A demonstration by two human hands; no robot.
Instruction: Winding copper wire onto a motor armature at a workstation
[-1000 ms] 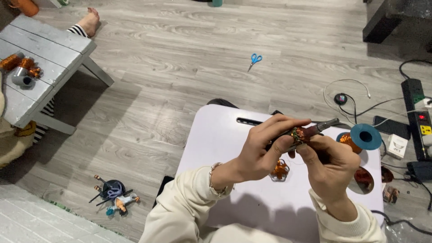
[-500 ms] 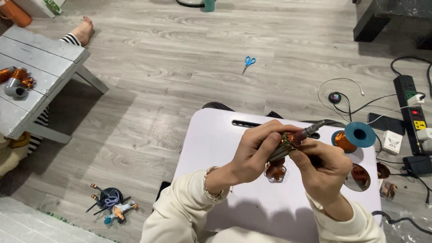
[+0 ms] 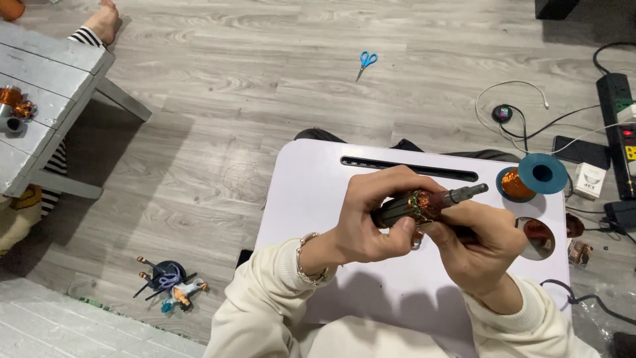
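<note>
**Rotor held over the lap desk**

While I look down, a white lap desk (image 3: 318, 199) fills the middle of my view, with a long dark slot near its far edge. Around it runs grey wood-look floor (image 3: 265, 86). Blue scissors (image 3: 365, 62) lie well away on the boards. At far left stands a grey slatted table (image 3: 46, 99) with copper parts on it, and another person's bare foot (image 3: 103, 23) shows beyond it. Near the lower left lies a small dark toy (image 3: 165, 284). At right, a blue spool (image 3: 530, 178) of copper wire sits on the desk's corner, with a power strip (image 3: 619, 126), a phone (image 3: 582, 152) and loose cables on the floor past it.

Above the desk's middle I hold a motor rotor (image 3: 424, 204). Its long axis runs left to right, tilted slightly up toward the right, and the bare steel shaft end points at the spool. My left hand (image 3: 374, 215) is closed around the dark left end, thumb pressed underneath. My right hand (image 3: 480, 242) grips it from below, fingers curled under the copper windings.
</note>
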